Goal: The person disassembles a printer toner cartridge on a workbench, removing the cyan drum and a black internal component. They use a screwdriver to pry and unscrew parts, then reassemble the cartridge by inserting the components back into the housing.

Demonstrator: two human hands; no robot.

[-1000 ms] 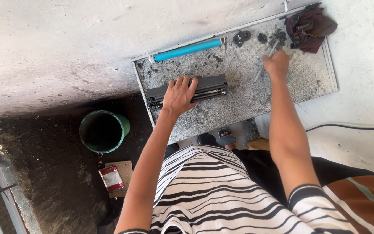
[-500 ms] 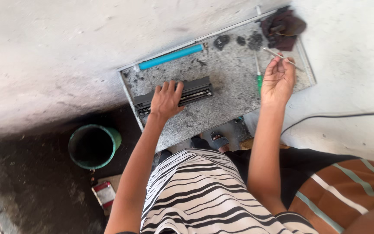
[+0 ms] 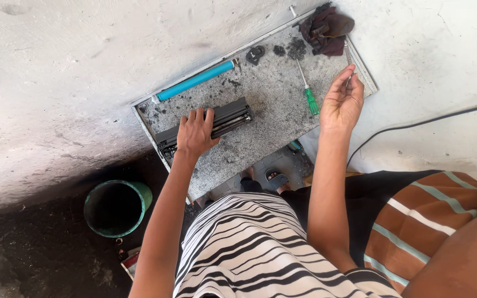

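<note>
My left hand [image 3: 194,132] presses flat on a long black toner cartridge [image 3: 230,117] lying on a grey, powder-stained tray [image 3: 260,143]. My right hand [image 3: 342,102] is raised palm up over the tray's right end, its fingertips pinching a thin metal rod [image 3: 348,58]. A green-handled screwdriver [image 3: 308,92] lies on the tray just left of that hand. Along the tray's far edge rests a blue roller [image 3: 195,80]. Small black parts [image 3: 256,53] and a heap of dark powder [image 3: 296,49] sit near the far side.
A dark rag [image 3: 327,25] lies at the tray's far right corner. On the dark ground at the lower left stands a green bucket [image 3: 118,208]. A black cable [image 3: 415,124] crosses the pale floor at right. Brown striped cloth [image 3: 415,221] of another person is at the lower right.
My right hand has drawn back from the tray's far corner and turned palm up with the thin rod. The screwdriver now lies on the tray. My left hand stays on the cartridge.
</note>
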